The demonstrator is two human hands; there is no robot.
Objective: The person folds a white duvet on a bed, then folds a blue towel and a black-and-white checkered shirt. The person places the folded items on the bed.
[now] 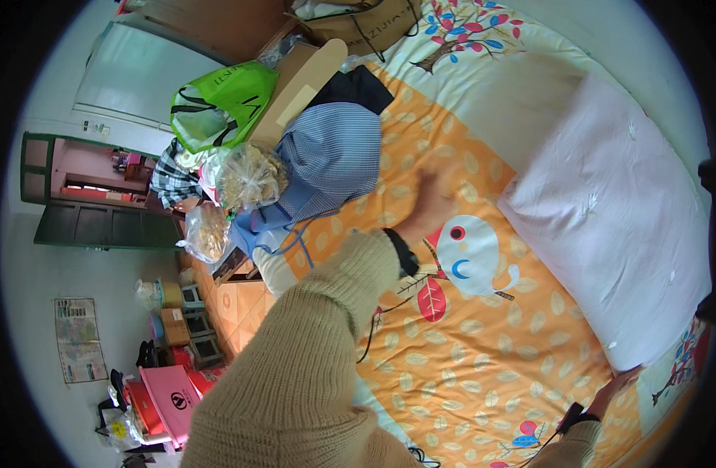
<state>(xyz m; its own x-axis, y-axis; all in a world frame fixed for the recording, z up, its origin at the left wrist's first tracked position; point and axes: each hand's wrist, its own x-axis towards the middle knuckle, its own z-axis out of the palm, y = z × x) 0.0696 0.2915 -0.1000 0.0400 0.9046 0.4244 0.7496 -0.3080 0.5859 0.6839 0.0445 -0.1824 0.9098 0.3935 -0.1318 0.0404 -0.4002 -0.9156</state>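
A pale pinkish-white pillow (599,226) lies on the orange leaf-patterned bedding (498,343) at the right. My right hand (616,385) is at the pillow's near corner, its fingers against the edge and partly hidden. To the left, my left hand (436,204) hovers over the bedding, apart from the pillow and smeared by motion, so its fingers do not show clearly. It is close to a printed white bird (468,253) on the cloth. Both wrists wear dark bands, and the sleeves are beige knit.
A blue checked garment (334,148), plastic bags of food (249,178), a green bag (217,105) and a cardboard box (299,93) crowd the bed's left side. A brown bag (358,27) stands at the far end. Pink and red boxes (169,402) stand on the left.
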